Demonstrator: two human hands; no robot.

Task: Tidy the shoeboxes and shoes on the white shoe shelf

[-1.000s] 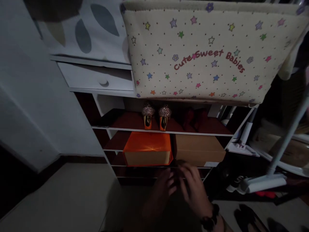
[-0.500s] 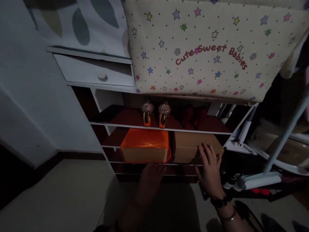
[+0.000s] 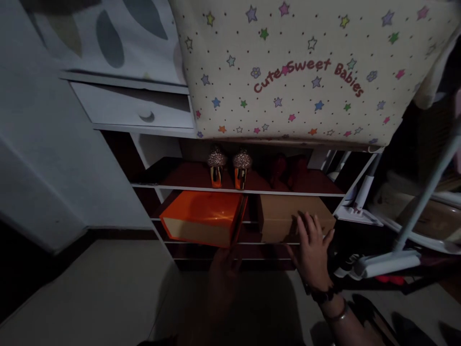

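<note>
An orange box (image 3: 200,211) with a pale front sits askew on the lower shelf, its left end turned outward. My left hand (image 3: 223,271), dim in shadow, has its fingers closed at the box's lower right corner; the exact grip is hard to see. To the right lies a brown cardboard box (image 3: 277,216) on the same shelf. My right hand (image 3: 313,247) is open, fingers spread over the front right part of that box. A black band and a bracelet circle the right wrist.
Two glittery-topped shoes (image 3: 241,168) and a dark red pair (image 3: 286,170) stand on the shelf above. A starred cloth (image 3: 295,105) hangs over the unit. A white drawer (image 3: 144,108) is at upper left, a pale blue-grey pole (image 3: 425,192) at right.
The orange box has swung left and tilted, opening a wider gap beside the cardboard box. My left hand's fingers have curled at its corner. My right hand stays nearly where it was.
</note>
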